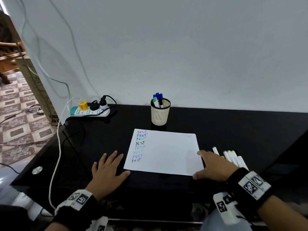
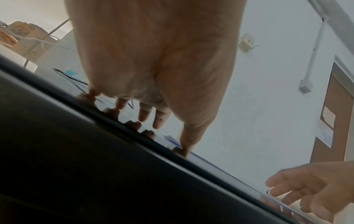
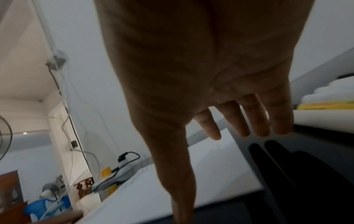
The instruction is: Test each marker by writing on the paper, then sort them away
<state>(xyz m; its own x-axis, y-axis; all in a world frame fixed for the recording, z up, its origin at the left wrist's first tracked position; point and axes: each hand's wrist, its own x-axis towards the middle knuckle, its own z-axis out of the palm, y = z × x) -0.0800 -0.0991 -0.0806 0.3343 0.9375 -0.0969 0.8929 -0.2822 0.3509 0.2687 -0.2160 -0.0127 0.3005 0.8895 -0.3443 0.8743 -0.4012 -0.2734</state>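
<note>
Broadly, a glossy black table (image 1: 216,124) runs along a pale wall, its top mirror-smooth: the left wrist view catches the fingertips reflected in it. On it lies a white rectangular sheet of paper (image 1: 166,154), flat and matte, with eight "Test" lines in blue, green and black down its left edge. Behind the paper stands a cream mesh pen cup (image 1: 160,114), round and tapered, holding blue-capped, green-capped and black markers upright. A white power strip (image 1: 90,111) with a yellow plug sits at the table's far left. To the right of the paper a row of white-barrelled markers (image 1: 232,156) lies side by side; the right wrist view shows one yellow barrel among them. The left hand (image 1: 109,170) rests flat, fingers spread, just beside the paper's left edge. The right hand (image 1: 212,165) has straight spread fingers over the paper's right edge, holding nothing.
</note>
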